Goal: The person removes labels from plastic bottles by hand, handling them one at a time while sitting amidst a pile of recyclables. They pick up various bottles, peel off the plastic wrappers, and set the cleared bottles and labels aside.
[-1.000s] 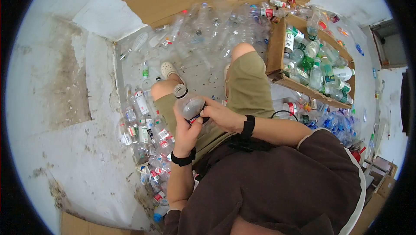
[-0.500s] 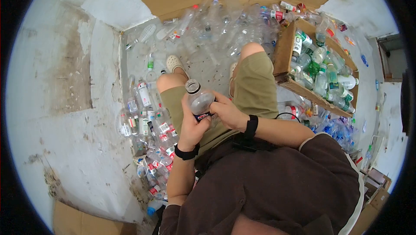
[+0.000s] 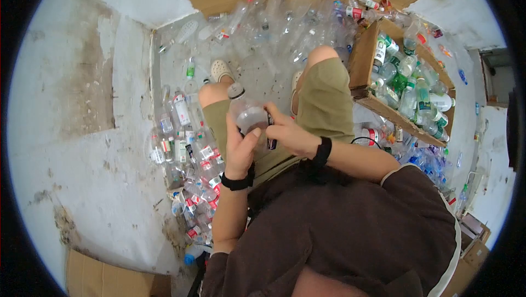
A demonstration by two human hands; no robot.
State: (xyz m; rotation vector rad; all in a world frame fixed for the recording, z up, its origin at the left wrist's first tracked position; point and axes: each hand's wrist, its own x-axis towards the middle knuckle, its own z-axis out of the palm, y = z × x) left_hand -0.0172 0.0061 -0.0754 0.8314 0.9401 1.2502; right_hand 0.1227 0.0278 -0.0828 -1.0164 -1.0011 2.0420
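A clear plastic bottle (image 3: 250, 110) is held up over my lap, its neck tilted away from me and no cap visible. My left hand (image 3: 241, 152) wraps around its left side, thumb lying across the front. On the right side, my right hand (image 3: 287, 137) pinches a dark printed label (image 3: 271, 142) by the bottle's wall. Part of that label is hidden behind the fingers. Both wrists wear black bands.
A cardboard box (image 3: 364, 70) of green and clear bottles stands to my right. Clear bottles (image 3: 274, 23) lie in a heap beyond my feet. Red-labelled bottles (image 3: 205, 160) are piled at my left, blue ones (image 3: 424, 160) at right. A wall (image 3: 82, 176) borders the left.
The bottle has turned in my hands, and the dark label has gone from its front to the right side with my right hand. My left thumb now presses bare clear plastic.
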